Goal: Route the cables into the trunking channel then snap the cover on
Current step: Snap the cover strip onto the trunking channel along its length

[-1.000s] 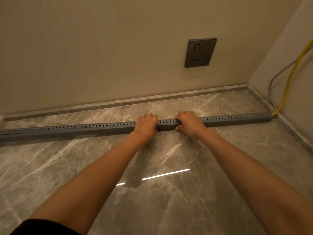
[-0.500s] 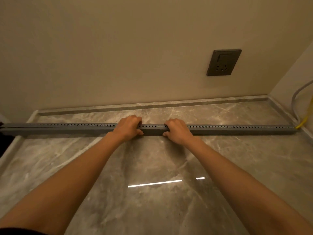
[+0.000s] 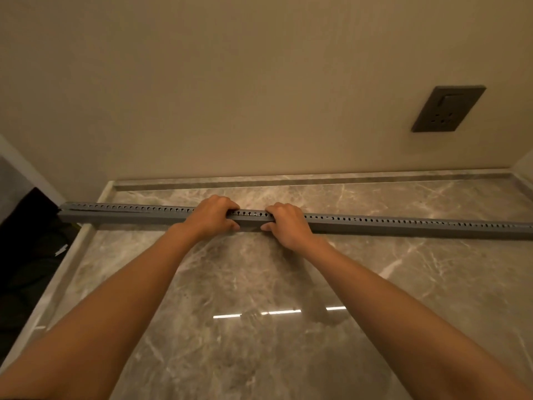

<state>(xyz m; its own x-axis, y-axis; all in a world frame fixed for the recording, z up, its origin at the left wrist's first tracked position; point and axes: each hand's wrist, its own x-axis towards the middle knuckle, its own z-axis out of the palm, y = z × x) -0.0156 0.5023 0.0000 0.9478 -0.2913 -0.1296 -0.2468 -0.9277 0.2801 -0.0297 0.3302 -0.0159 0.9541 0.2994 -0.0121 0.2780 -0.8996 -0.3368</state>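
Gripping the grey trunking [image 3: 129,216] side by side, left hand [image 3: 215,216] and right hand [image 3: 288,226] curled over its slotted top; trunking lay across the marble desk [image 3: 259,356]

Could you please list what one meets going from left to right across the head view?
Left end of trunking → left hand → right hand → socket on the wall.

Dim warm light, bright glare streaks on the glossy floor [image 3: 259,356], wide-angle bending at edges.
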